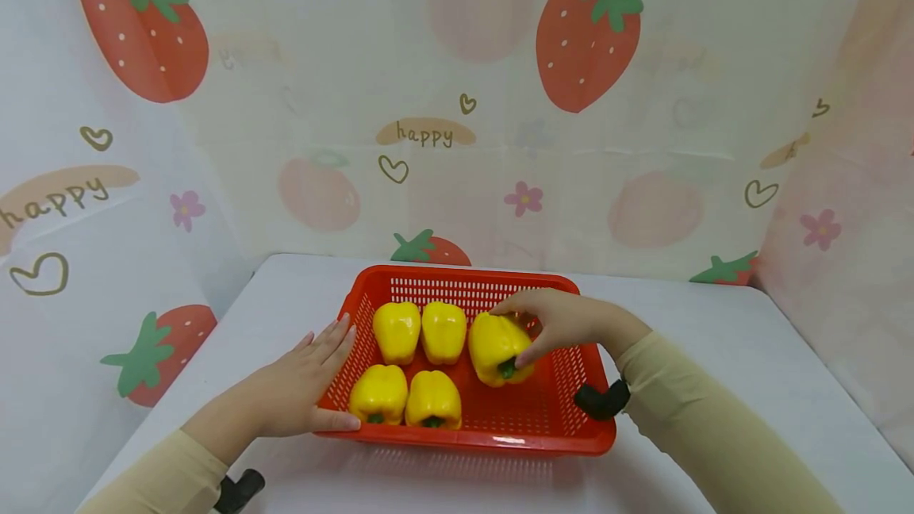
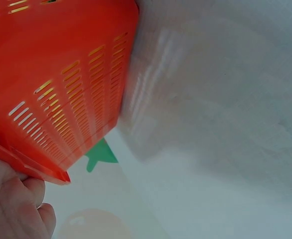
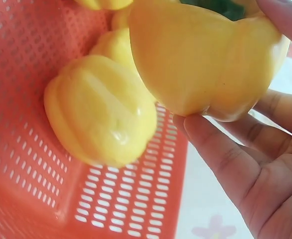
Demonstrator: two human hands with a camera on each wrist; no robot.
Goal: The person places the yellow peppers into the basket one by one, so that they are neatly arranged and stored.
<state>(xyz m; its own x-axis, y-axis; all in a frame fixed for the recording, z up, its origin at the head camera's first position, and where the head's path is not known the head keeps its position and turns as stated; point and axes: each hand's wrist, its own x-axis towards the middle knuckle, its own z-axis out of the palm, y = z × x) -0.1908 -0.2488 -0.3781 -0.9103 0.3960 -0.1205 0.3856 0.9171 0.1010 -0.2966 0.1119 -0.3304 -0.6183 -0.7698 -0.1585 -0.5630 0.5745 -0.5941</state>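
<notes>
My right hand (image 1: 560,320) pinches a yellow bell pepper (image 1: 493,343) over the right half of the red basket (image 1: 500,443). Its green stem points down toward me in the head view. Close up in the right wrist view, fingers and thumb lie around the held pepper (image 3: 211,59), with another pepper (image 3: 101,112) below it. My left hand (image 1: 300,383) rests at the basket's left front corner, fingers fairly straight along the left rim and thumb on the front rim. From below, the left wrist view shows that hand (image 2: 14,204) touching the rim.
Two yellow peppers (image 1: 397,331) stand at the back left of the basket. Two more (image 1: 433,399) sit in the front left, stems toward me. The basket is on a white table (image 1: 685,339), with strawberry-print cloth (image 1: 457,197) on the surrounding walls.
</notes>
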